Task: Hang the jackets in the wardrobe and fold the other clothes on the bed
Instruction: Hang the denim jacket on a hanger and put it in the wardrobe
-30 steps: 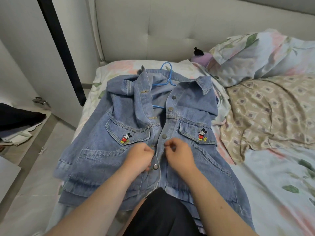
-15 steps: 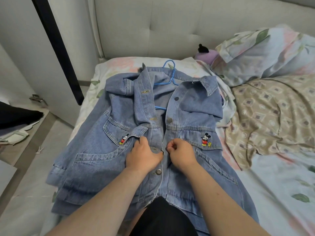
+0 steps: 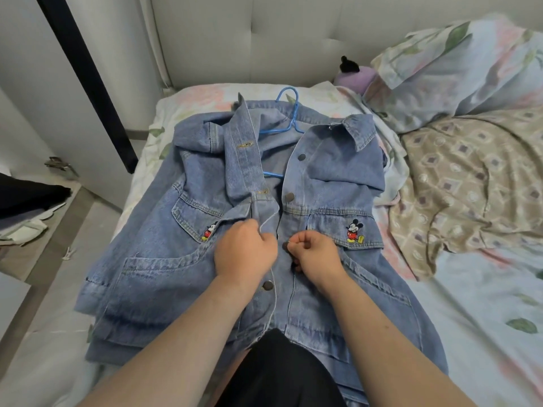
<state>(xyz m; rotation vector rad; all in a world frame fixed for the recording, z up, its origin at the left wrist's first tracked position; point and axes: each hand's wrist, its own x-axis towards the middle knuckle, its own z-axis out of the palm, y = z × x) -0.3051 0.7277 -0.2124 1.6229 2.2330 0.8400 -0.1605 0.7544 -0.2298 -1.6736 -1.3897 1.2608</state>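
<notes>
A light blue denim jacket [image 3: 152,259] with cartoon mouse patches on both chest pockets lies front up on the bed [image 3: 470,318]. A blue plastic hanger [image 3: 289,113] sits inside its collar, hook pointing toward the headboard. My left hand [image 3: 245,251] pinches the left front placket's edge at chest height. My right hand [image 3: 316,257] pinches the right placket beside a metal button. The plackets are closed below my hands, where one fastened button shows, and open above them.
A floral pillow [image 3: 458,69] and a beige patterned blanket [image 3: 476,177] fill the bed's right side. A purple plush toy [image 3: 354,74] lies by the grey headboard [image 3: 264,36]. The wardrobe door [image 3: 53,92] stands at left, with dark folded clothes [image 3: 26,198] on a low shelf.
Both hands have moved up the jacket front, from the lower button to the one at pocket height. The camera has tilted slightly, so the jacket sits lower in view.
</notes>
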